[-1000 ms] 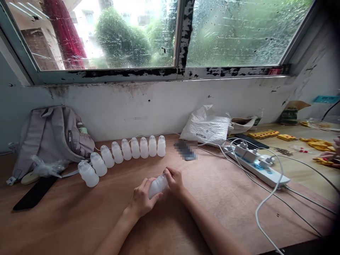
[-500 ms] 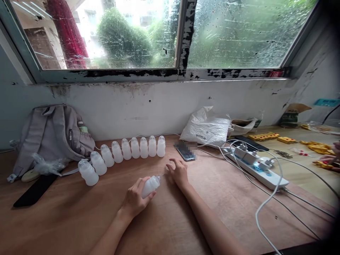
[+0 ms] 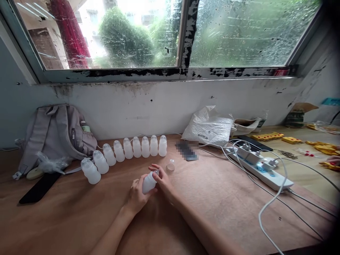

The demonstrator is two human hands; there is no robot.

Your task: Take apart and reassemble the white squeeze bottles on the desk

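a wide window (image 3: 170,35) with a peeling dark frame is running across the top, and below it a stained white wall (image 3: 148,106) is meeting a long wooden table (image 3: 225,205). a grey backpack (image 3: 55,134) is leaning against the wall at the far left, with a crumpled clear plastic bag (image 3: 50,164) and a dark phone (image 3: 39,187) lying in front of it. a white plastic sack (image 3: 208,127) is slumping against the wall right of centre, and a white power strip (image 3: 261,166) with plugs and trailing cables is lying near it. yellow parts (image 3: 268,136) are sitting further right, where a co-worker's fingertips (image 3: 333,161) are showing at the edge. a curved row of nine white bottles (image 3: 124,152) is standing between the backpack and the sack.

near the middle of the table, just in front of that row, the left hand (image 3: 138,196) is wrapping closed around the body of a small white bottle (image 3: 149,182), holding it tilted just above the wood. the right hand (image 3: 163,180) is touching the bottle's top end, its fingers curling partly closed with the fingertips (image 3: 155,172) pinching at the neck. a tiny clear cap (image 3: 170,166) is lying on the table just beyond the right hand, apart from it.
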